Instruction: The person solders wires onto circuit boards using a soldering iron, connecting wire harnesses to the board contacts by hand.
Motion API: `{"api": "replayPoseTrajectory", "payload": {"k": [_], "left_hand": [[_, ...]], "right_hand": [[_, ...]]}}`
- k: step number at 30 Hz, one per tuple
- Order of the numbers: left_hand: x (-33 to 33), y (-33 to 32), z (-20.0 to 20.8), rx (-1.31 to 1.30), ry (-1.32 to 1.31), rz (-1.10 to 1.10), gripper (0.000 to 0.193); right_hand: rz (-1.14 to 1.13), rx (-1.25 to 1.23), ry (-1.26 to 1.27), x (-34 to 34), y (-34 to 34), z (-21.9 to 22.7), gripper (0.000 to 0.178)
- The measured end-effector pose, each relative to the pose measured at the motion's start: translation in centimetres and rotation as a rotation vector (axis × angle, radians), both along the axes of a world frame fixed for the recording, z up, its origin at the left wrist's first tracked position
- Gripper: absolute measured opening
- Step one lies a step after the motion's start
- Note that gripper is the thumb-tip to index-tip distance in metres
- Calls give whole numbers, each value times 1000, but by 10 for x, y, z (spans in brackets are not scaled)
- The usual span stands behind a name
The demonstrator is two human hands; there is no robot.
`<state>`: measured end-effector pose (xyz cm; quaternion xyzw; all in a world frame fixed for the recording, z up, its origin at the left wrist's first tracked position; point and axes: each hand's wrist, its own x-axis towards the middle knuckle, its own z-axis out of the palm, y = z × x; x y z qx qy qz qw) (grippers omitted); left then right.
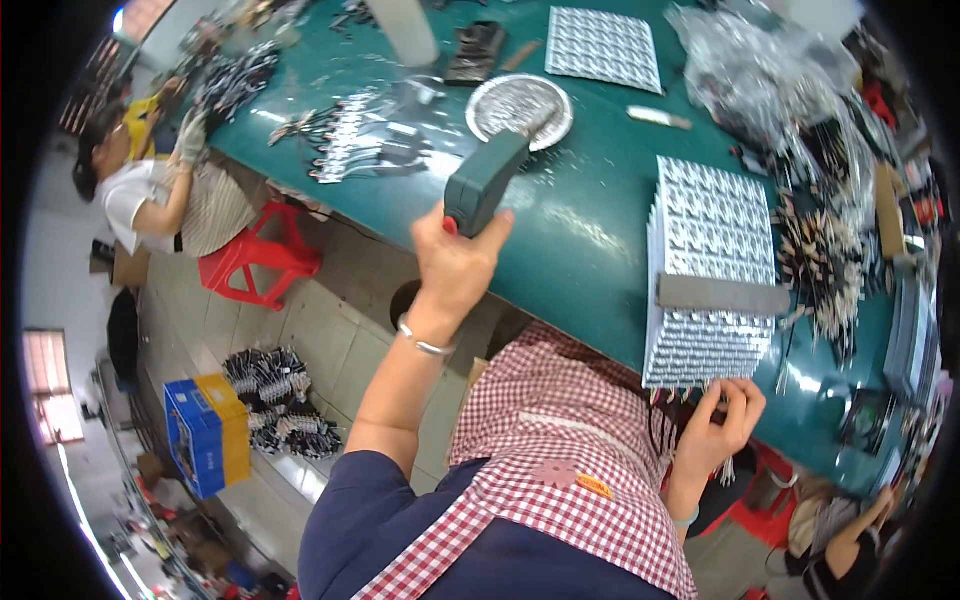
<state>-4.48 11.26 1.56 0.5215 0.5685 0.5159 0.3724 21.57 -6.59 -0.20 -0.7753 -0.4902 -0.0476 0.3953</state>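
Observation:
My left hand (455,265) is wrapped round a dark green hand-held tool (482,180) with a red part near the grip; I cannot make out its exact kind. The tool's far end reaches over the near rim of a round, foil-lined dish (505,100). At the near edge of a stack of silvery panels with rows of small parts (712,235), my right hand (728,420) has its fingers drawn together. What they grip, if anything, is too small to tell. Across the stack lies a flat grey bar (720,294). Thin wires show below its near edge.
On the green table (590,250) lie another panel (603,48), a white tube-shaped item (658,117), wired parts (345,140), clear plastic bags (760,70) and bundled wires (825,265). A co-worker (150,200) works at the left, near a red stool (262,258). A blue-yellow box (207,432) stands on the floor.

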Motion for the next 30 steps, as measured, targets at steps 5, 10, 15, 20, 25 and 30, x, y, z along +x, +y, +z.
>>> {"api": "replayPoseTrajectory", "payload": {"k": [5, 10, 15, 20, 25, 30], "left_hand": [[-36, -28, -17, 534, 607, 57, 28], [-81, -67, -8, 351, -311, 270, 35], [-126, -87, -14, 576, -277, 611, 44], [-162, -115, -25, 567, -269, 768, 34], [-179, -131, -35, 480, -270, 810, 38], [-170, -117, -46, 466, -302, 808, 34]], "right_hand": [[390, -35, 29, -44, 46, 33, 15], [946, -76, -47, -127, 134, 48, 28], [1262, 24, -281, -253, 239, 22, 54], [1268, -38, -351, -339, 286, -18, 72], [1251, -141, -485, -341, 277, -44, 80], [1244, -93, -475, -332, 271, -45, 68]]}}
